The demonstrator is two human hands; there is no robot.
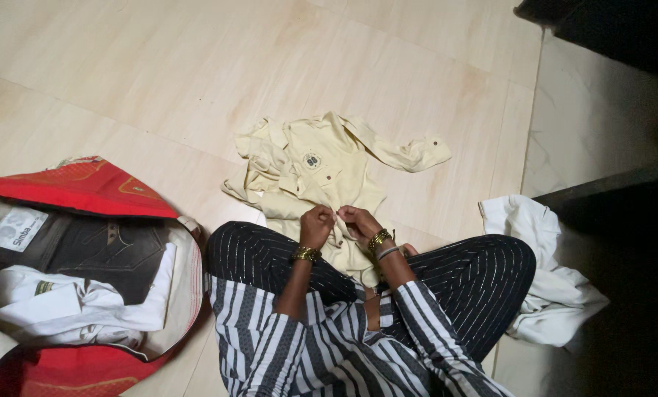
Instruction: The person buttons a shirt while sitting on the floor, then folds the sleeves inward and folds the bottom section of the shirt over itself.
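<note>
Pale tiled floor (160,81) spread under a seated person in striped clothes. Spread on it, reaching their crossed legs, lay a cream shirt (322,173). Both hands met at its lower front: the left hand (316,224) and the right hand (357,223) were closed, pinching the fabric. A red bag (86,187) of clothes lay at left, a white garment (549,279) at right.
</note>
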